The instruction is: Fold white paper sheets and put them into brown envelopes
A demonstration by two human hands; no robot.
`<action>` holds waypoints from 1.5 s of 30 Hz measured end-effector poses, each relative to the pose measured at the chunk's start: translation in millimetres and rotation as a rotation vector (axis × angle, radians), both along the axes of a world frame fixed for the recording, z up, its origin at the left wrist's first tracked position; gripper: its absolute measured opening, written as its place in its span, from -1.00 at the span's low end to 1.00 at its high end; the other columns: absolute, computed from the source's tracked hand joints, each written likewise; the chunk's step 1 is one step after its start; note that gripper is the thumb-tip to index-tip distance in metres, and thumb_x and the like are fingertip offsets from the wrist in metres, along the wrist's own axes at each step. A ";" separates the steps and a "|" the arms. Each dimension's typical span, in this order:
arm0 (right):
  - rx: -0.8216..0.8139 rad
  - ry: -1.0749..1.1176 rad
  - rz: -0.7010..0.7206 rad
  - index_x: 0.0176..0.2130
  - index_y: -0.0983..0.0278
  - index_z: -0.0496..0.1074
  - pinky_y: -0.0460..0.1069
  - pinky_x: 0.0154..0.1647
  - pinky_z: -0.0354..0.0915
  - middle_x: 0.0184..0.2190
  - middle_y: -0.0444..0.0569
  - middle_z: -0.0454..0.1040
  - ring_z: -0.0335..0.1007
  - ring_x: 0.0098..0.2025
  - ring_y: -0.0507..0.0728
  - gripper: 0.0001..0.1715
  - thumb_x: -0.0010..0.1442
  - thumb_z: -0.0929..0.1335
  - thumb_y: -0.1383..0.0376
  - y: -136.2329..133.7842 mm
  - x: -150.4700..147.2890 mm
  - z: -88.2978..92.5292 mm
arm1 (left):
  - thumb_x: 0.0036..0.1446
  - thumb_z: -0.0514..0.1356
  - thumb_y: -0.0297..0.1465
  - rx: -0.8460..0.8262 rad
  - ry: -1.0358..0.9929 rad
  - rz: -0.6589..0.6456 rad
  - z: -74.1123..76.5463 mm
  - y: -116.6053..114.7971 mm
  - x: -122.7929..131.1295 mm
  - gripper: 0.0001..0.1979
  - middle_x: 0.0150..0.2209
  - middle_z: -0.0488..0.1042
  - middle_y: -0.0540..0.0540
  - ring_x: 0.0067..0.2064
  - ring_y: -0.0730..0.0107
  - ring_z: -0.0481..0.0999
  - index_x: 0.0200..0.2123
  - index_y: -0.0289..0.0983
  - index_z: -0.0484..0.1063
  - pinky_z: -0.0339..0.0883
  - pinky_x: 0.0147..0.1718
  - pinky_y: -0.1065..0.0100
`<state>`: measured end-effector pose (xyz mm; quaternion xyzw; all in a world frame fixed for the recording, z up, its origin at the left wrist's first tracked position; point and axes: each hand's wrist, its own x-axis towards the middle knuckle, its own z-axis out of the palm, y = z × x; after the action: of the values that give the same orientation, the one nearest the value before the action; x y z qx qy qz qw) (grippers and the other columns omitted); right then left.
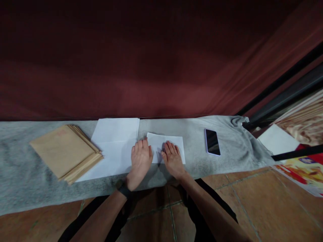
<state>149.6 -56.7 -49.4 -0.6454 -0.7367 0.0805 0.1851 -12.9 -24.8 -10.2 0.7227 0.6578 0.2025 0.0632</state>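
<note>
A folded sheet of white paper (pixel 157 138) lies on the grey cloth, its left end slightly raised. My right hand (pixel 173 159) rests flat on it, fingers stretched out. At the paper's left edge is my left hand (pixel 141 159), palm down with fingers extended, partly over the larger white sheets (pixel 114 151) beside it. Those sheets show a crease across them and lie partly beneath a stack of brown envelopes (pixel 67 149). A dark watch (pixel 123 189) is on my left wrist. What lies under my palms is hidden.
A phone (pixel 212 142) with a light case lies to the right on the grey cloth (pixel 196 158). A dark red fabric (pixel 151 90) hangs behind. Black bars (pixel 277 84), a white flat item (pixel 278 139) and a colourful printed package (pixel 304 171) are at far right. Tiled floor (pixel 161 215) shows below.
</note>
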 end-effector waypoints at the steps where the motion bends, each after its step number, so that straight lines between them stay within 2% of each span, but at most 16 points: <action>1: 0.001 0.003 0.001 0.39 0.36 0.16 0.23 0.46 -0.05 0.42 0.13 0.13 0.00 0.46 0.24 -0.38 0.49 0.09 0.16 1.6 -0.2 0.7 | 0.36 -0.05 -0.36 0.050 0.035 -0.078 -0.5 -3.6 4.9 -0.54 0.17 0.42 -0.40 0.24 -0.03 0.39 0.26 -0.38 0.25 0.24 0.21 0.01; 4: -0.009 -0.020 0.022 0.41 0.41 0.12 0.18 0.47 -0.06 0.43 0.12 0.09 -0.04 0.47 0.19 -0.38 0.47 0.06 0.28 6.4 -0.8 1.2 | 0.40 -0.11 -0.32 0.054 0.052 -0.298 -13.6 -7.6 19.4 -0.47 0.40 0.17 -0.31 0.43 0.05 0.09 0.36 -0.38 0.13 0.03 0.36 -0.01; 6: -0.018 -0.065 0.032 0.41 0.41 0.09 0.19 0.47 -0.08 0.44 0.14 0.07 -0.07 0.48 0.20 -0.37 0.44 0.09 0.34 8.2 -1.1 -0.4 | 0.41 -0.13 -0.27 -0.001 0.064 -0.348 -25.8 -6.0 26.3 -0.43 0.43 0.10 -0.30 0.47 0.08 0.00 0.39 -0.40 0.09 -0.05 0.39 -0.02; 9: -0.012 -0.126 0.052 0.43 0.34 0.05 0.24 0.47 -0.11 0.45 0.14 0.05 -0.11 0.49 0.24 -0.36 0.43 0.14 0.32 8.2 -0.7 -3.9 | 0.41 -0.10 -0.17 -0.042 0.095 -0.354 -38.1 -2.9 31.0 -0.37 0.43 0.09 -0.31 0.48 0.10 -0.04 0.40 -0.40 0.08 -0.13 0.41 -0.03; 12: 0.001 -0.145 0.037 0.44 0.31 0.04 0.26 0.46 -0.12 0.45 0.14 0.02 -0.10 0.49 0.26 -0.35 0.45 0.15 0.25 7.2 1.7 -6.6 | 0.39 -0.06 -0.12 -0.035 0.122 -0.298 -41.6 -3.6 31.6 -0.33 0.43 0.08 -0.32 0.48 0.09 -0.03 0.40 -0.40 0.09 -0.15 0.42 -0.03; 16: 0.008 -0.136 -0.047 0.44 0.33 0.05 0.30 0.45 -0.12 0.45 0.19 0.01 -0.08 0.48 0.31 -0.33 0.46 0.18 0.17 8.6 10.4 -9.1 | 0.36 0.00 -0.15 -0.031 0.150 -0.170 -40.9 -7.4 28.0 -0.32 0.43 0.05 -0.42 0.47 -0.03 -0.03 0.38 -0.47 0.10 -0.11 0.39 -0.09; 20: 0.012 -0.115 -0.126 0.43 0.32 0.07 0.33 0.43 -0.10 0.44 0.21 0.03 -0.07 0.48 0.32 -0.31 0.47 0.17 0.09 12.4 25.7 -11.8 | 0.33 0.03 -0.32 -0.024 0.120 -0.096 -35.6 -3.7 15.1 -0.40 0.41 0.06 -0.49 0.42 -0.10 0.14 0.35 -0.51 0.14 0.15 0.30 -0.03; 25: 0.004 -0.116 -0.161 0.42 0.35 0.09 0.32 0.42 -0.08 0.43 0.25 0.05 -0.07 0.47 0.32 -0.32 0.47 0.17 0.10 14.2 39.4 -13.3 | 0.28 0.07 -0.36 -0.048 0.070 -0.043 -22.4 11.4 -2.9 -0.48 0.20 0.41 -0.40 0.25 -0.03 0.40 0.27 -0.42 0.26 0.31 0.19 0.05; 29: 0.005 -0.147 -0.166 0.41 0.34 0.11 0.32 0.41 -0.08 0.43 0.24 0.06 -0.03 0.46 0.34 -0.34 0.46 0.16 0.11 15.0 40.9 -12.7 | 0.24 0.12 -0.35 -0.114 0.070 0.027 -14.8 17.5 -5.8 -0.50 0.03 0.50 -0.34 0.04 0.02 0.54 0.22 -0.37 0.29 0.41 0.05 0.12; 33: -0.016 -0.171 -0.164 0.41 0.38 0.12 0.31 0.41 -0.09 0.42 0.25 0.09 0.00 0.45 0.35 -0.35 0.47 0.15 0.13 16.6 42.4 -10.2 | 0.23 0.14 -0.38 -0.185 0.009 0.092 -13.2 23.0 -6.7 -0.49 -0.06 0.55 -0.29 -0.02 0.07 0.58 0.23 -0.36 0.26 0.42 -0.02 0.18; 38: -0.023 -0.161 -0.169 0.40 0.41 0.14 0.32 0.42 -0.10 0.41 0.27 0.11 0.00 0.45 0.35 -0.35 0.47 0.15 0.15 15.8 45.5 -6.2 | 0.21 0.12 -0.43 -0.365 -0.077 0.111 -14.0 30.5 -13.1 -0.43 -0.21 0.62 -0.17 -0.15 0.12 0.64 0.29 -0.30 0.19 0.44 -0.16 0.23; 41: -0.008 -0.155 -0.157 0.39 0.46 0.13 0.29 0.43 -0.11 0.42 0.27 0.09 -0.02 0.45 0.35 -0.34 0.48 0.14 0.15 12.5 40.0 -4.2 | 0.21 0.12 -0.45 -0.335 -0.068 0.105 -14.0 31.2 -14.3 -0.43 -0.22 0.63 -0.16 -0.16 0.11 0.64 0.30 -0.27 0.19 0.44 -0.18 0.21; 45: 0.023 -0.122 -0.034 0.41 0.37 0.12 0.24 0.45 -0.10 0.44 0.15 0.08 -0.02 0.46 0.27 -0.38 0.49 0.10 0.17 5.8 23.9 -4.8 | 0.21 0.09 -0.48 -0.282 -0.013 0.110 -9.5 27.7 -9.3 -0.45 -0.18 0.62 -0.18 -0.16 0.12 0.64 0.28 -0.28 0.23 0.44 -0.17 0.22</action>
<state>173.5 -50.9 -54.3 -0.6592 -0.7366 0.0295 0.1484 -22.2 2.8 -19.7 0.6682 0.7179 0.1161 0.1571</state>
